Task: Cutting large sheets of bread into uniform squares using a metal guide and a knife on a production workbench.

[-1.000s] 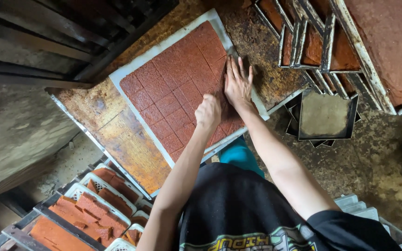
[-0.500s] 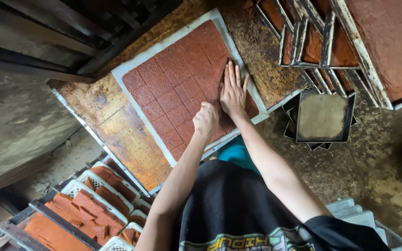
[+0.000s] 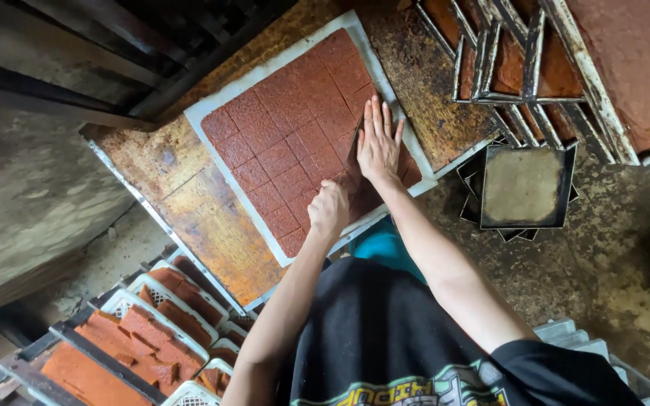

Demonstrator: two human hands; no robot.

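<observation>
The right hand (image 3: pixel 378 143) lay flat and open on the red-brown slab (image 3: pixel 306 135), fingers spread and pointing away from the body, palm pressed near the slab's right edge. Laid that way it looked meant to pin the soft sheet down so that it would not slide or lift; it grasped nothing. The left hand (image 3: pixel 329 210) was clenched into a fist close beside it, just nearer the body, over the slab's near right corner. Its grip seemed closed round something thin, perhaps a blade running along a score line, but the tool itself was too hidden to tell.

The slab sat in a shallow white tray (image 3: pixel 203 113), filling it almost to the rim, and was already marked into a grid of small squares. The tray rested at a slant on a rusty, stained bench (image 3: pixel 182 203), near its far edge, which put the near corner within easy reach of both arms.

To the right, an empty square metal pan (image 3: pixel 524 186) sat on top of a few more of its kind, with further filled pans (image 3: pixel 505 60) leaning in a row behind. At lower left, white crates (image 3: pixel 156 323) held cut orange-red pieces, close to the person's left side. The person wore a black shirt (image 3: pixel 393 338).
</observation>
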